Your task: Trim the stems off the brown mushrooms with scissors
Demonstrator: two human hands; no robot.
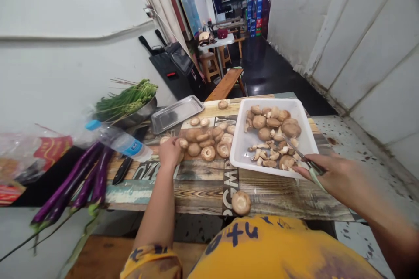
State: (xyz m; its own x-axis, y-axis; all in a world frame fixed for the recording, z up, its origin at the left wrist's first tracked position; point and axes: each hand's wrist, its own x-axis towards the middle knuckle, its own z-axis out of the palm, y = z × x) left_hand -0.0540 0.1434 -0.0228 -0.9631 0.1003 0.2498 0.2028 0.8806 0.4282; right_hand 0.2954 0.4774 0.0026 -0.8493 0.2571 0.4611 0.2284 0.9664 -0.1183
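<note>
My left hand [169, 153] reaches down to the left end of a group of brown mushrooms [194, 150] on the table. Its fingers are curled at a mushroom [182, 143] by the thumb side, and the fingertips are partly hidden. In my right hand [330, 173] is a pair of scissors [298, 151] with a pale green handle, blades pointing into a white plastic tub [236, 150]. Whole mushrooms [264, 134] fill the back of the tub, and cut stems [262, 155] lie toward its front. One mushroom [241, 202] rests alone near the table's front edge.
On the left are a water bottle [121, 140] lying down, a black-handled knife [122, 171], purple eggplants [77, 178] and a metal bowl [139, 115] of greens. A clear shallow tray [176, 114] stands behind the mushrooms. A wooden bench [227, 83] is beyond the table.
</note>
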